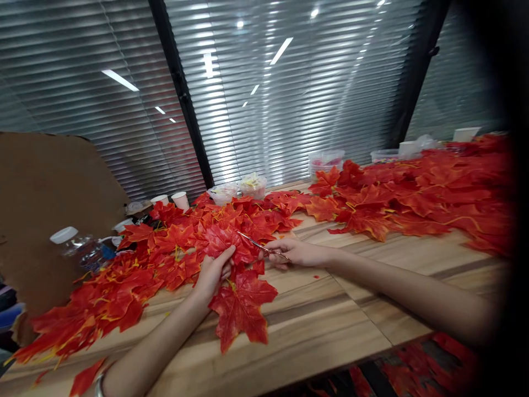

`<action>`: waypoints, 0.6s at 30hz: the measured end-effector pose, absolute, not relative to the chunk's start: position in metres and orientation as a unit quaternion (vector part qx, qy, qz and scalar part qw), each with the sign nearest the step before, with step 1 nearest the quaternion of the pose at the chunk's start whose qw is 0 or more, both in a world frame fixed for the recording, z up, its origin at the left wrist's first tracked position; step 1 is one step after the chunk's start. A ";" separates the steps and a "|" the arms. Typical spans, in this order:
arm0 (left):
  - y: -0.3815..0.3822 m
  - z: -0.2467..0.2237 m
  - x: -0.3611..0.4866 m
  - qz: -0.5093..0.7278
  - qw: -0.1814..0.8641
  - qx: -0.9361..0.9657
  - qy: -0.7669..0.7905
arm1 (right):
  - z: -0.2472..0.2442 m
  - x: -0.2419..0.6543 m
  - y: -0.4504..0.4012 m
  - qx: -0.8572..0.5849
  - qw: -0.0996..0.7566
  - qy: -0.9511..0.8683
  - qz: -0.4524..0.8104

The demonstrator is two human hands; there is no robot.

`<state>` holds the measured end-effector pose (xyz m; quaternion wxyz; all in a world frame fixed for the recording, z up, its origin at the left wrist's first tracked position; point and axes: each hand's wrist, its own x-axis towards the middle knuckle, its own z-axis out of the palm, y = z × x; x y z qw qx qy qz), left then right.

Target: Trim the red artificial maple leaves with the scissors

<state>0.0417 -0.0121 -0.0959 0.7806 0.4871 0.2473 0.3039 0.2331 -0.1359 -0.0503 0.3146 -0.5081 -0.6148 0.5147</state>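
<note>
My left hand (214, 274) is closed on a red artificial maple leaf (217, 241), thumb on top, held above the wooden table. My right hand (291, 252) grips a pair of scissors (253, 241) by the handles, and their blades point left across the held leaf. Whether the blades are parted I cannot tell. Another large maple leaf (242, 310) with orange edges hangs or lies just below my left hand; its link to that hand is hidden. Behind both hands spreads a heap of red leaves (173, 240) with yellow stems.
A second leaf pile (413, 193) covers the right of the table (297, 342). Clear tubs (253, 186) and paper cups (181, 200) stand at the back, before window blinds. A plastic bottle (85, 245) and a cardboard sheet (49, 209) are at left. Leaves lie below the table's front edge.
</note>
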 end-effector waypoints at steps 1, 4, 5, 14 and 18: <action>-0.012 -0.096 0.042 0.304 0.780 0.488 0.249 | -0.050 0.233 -0.136 -0.510 0.312 -0.613 0.515; -0.012 -0.096 0.042 0.302 0.778 0.492 0.250 | -0.049 0.233 -0.136 -0.511 0.309 -0.611 0.519; -0.011 -0.097 0.042 0.301 0.777 0.492 0.251 | -0.048 0.232 -0.136 -0.510 0.309 -0.611 0.520; -0.012 -0.098 0.042 0.302 0.783 0.477 0.260 | -0.053 0.234 -0.135 -0.505 0.321 -0.607 0.523; -0.011 -0.097 0.042 0.302 0.783 0.476 0.263 | -0.057 0.235 -0.134 -0.506 0.328 -0.601 0.524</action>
